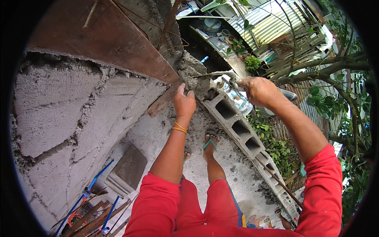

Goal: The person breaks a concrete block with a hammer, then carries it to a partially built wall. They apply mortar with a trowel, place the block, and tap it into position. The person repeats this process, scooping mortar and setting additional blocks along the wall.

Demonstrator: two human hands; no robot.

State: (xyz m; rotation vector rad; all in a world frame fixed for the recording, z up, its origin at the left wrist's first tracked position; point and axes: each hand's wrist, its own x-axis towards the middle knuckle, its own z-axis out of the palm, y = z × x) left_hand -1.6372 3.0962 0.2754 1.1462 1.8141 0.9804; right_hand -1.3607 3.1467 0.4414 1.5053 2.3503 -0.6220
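Observation:
My right hand (258, 91) is closed around the handle of a mortar-smeared trowel (216, 74). Its thin blade points left, over the rough wet mortar (191, 82) at the end of a row of grey hollow blocks (239, 127). My left hand (184, 103), with yellow bands at the wrist, is beside that mortar. Its index finger reaches up and the thumb stands apart, with nothing visible between them. The fingertips are close to the lower tip of a brown board (118, 47); whether they touch it I cannot tell. The other left fingers are mostly hidden.
A plastered block wall (59, 106) rises on the left. One grey block (128, 168) rests on the floor near blue-handled tools (92, 181) and wood scraps. A rusty rod (278, 179) leans along the block row. Beyond are branches (327, 73) and corrugated roofing (272, 21) below.

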